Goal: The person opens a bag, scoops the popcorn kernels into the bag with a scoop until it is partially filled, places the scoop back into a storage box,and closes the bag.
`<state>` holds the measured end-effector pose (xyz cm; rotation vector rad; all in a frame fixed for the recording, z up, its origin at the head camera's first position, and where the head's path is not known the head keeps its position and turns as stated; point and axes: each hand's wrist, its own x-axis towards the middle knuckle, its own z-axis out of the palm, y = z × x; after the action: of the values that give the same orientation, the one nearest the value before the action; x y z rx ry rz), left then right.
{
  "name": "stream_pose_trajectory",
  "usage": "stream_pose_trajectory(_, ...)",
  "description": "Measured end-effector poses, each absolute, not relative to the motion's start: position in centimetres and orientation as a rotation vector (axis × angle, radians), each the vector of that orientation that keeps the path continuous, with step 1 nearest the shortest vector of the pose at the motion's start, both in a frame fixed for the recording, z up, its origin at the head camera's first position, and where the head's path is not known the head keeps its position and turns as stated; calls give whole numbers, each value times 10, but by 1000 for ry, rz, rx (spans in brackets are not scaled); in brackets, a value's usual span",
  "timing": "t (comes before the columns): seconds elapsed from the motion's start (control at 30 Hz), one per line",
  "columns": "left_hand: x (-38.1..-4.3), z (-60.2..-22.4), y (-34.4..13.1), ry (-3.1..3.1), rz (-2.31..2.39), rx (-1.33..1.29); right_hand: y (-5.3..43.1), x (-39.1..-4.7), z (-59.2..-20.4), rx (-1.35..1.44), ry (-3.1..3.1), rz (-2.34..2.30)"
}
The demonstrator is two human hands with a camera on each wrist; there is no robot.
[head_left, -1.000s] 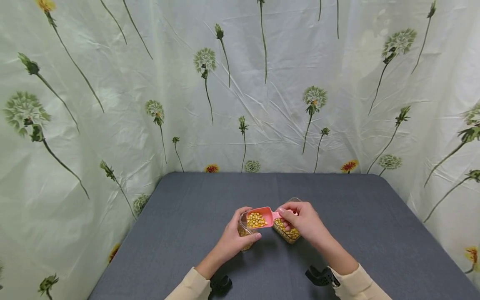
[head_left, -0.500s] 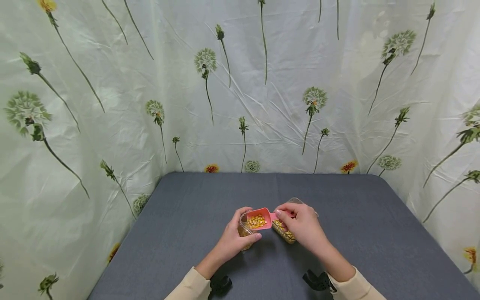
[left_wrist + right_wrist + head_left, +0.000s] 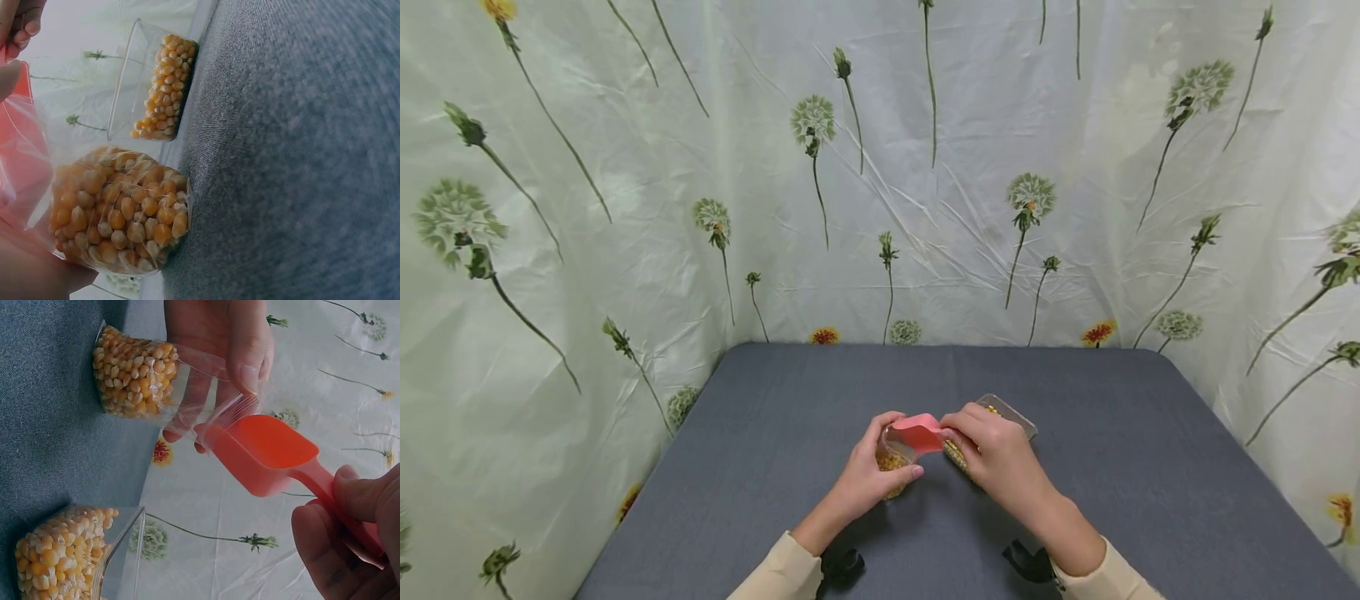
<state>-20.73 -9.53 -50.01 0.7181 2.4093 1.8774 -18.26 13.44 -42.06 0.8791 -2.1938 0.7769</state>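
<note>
My left hand [image 3: 863, 477] holds a clear plastic bag [image 3: 187, 409] near its top, thumb on one side and fingers on the other. Corn kernels [image 3: 119, 212] fill the lower part of the bag, which stands at the tabletop. A pink scoop [image 3: 240, 461] is pinched by its handle between the thumb and fingers of my right hand [image 3: 1003, 446]. Its bowl is tipped into the bag's mouth, and no kernels show in the visible part of the bowl. Beside the bag, a clear rectangular container [image 3: 127, 78] is partly filled with corn kernels and partly hidden by my right hand in the head view.
A dark grey cloth covers the table [image 3: 805, 392]. Behind and beside the table hangs a pale curtain [image 3: 955, 208] printed with dandelions. Black wrist straps [image 3: 842, 571] sit below both hands.
My right hand has turned and moved slightly left, tipping the scoop over the bag. The kernels seen in the scoop earlier no longer show there. My left hand has stayed in place.
</note>
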Motion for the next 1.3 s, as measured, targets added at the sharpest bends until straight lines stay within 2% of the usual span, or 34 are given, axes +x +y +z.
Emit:
stream_pose_trajectory(0.23, -208, -501, -95, 2421, 1906, 716, 136, -182, -419, 900, -2209, 796)
stream_pose_trajectory(0.67, -209, -502, -95, 2459, 1910, 716, 163, -185, -396, 718, -2299, 1004)
stream_pose_trajectory(1.3, -209, -502, -96, 2453, 1915, 786, 207, -209, -398, 284, -2599, 902)
